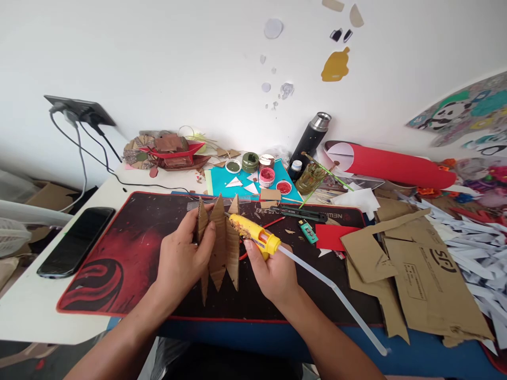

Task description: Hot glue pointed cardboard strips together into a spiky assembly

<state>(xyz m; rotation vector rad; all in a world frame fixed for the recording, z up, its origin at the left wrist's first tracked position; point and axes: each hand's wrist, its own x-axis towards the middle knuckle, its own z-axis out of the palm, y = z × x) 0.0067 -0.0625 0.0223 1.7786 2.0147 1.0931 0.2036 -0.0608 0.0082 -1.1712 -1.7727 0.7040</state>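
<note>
My left hand (186,253) grips a brown cardboard piece (217,248) with pointed ends, folded into several upright panels above the mat. The thumb presses on its near face while the fingers go behind it. In my right hand (273,269) is a yellow hot glue gun (255,235), its nozzle pointing left at the upper part of the cardboard. Whether the tip touches the cardboard I cannot tell. A long, bent translucent glue stick (332,285) sticks out of the gun's back end toward the lower right. Part of the gun's handle is hidden by my fingers.
A black and red desk mat (138,248) lies under my hands. A phone (77,240) is at the left. Paint pots (250,162), a thermos (311,140) and a glass jar (311,178) stand behind. Cardboard scraps (428,285) and paper strips (475,258) pile up at right.
</note>
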